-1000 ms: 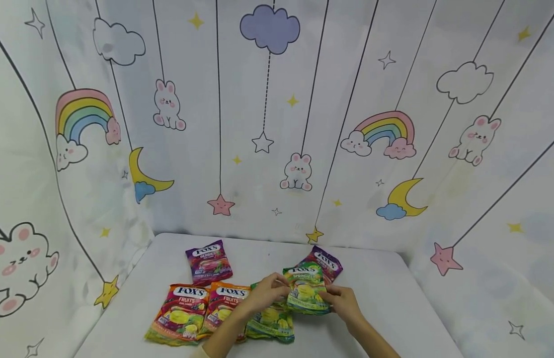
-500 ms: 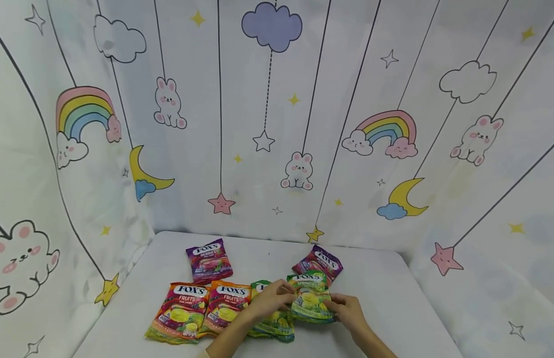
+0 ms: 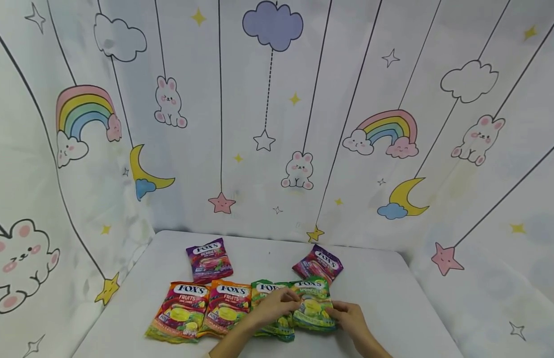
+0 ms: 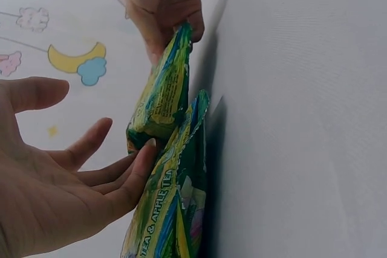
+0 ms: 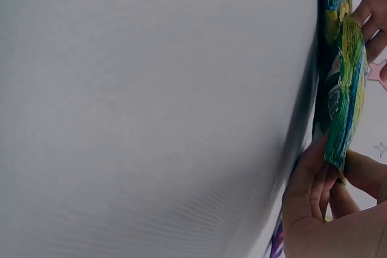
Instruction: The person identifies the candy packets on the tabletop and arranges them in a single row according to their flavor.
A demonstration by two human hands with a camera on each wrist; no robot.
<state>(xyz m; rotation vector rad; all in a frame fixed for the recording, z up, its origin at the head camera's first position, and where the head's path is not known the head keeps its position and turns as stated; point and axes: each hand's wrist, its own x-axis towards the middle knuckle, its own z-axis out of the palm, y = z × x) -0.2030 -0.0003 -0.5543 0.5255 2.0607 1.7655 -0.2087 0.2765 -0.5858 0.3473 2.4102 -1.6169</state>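
In the head view, my right hand (image 3: 352,319) pinches the right edge of a green Fox's Spring Tea candy bag (image 3: 312,304). My left hand (image 3: 273,309) reaches over another green candy bag (image 3: 281,329) and hides much of its front. The left wrist view shows the left hand (image 4: 66,185) with thumb and fingers apart, its fingertips touching the near edge of the pinched bag (image 4: 163,101). There the pinched bag tilts beside the other green bag (image 4: 163,222). In the right wrist view, thumb and fingers of the right hand (image 5: 338,216) take the bag's edge (image 5: 347,101) between them.
Two orange-topped Fox's Fruits bags (image 3: 182,313) lie side by side, left of the green ones. Behind are two purple Fox's Berries bags, one at left (image 3: 209,261) and one at right (image 3: 319,264). A patterned cloth (image 3: 259,219) surrounds the white table (image 3: 393,298).
The pinched green bag has moved down toward the front and slightly right, beside the other green bag. Both hands have gone with it, and more of the right purple bag shows.
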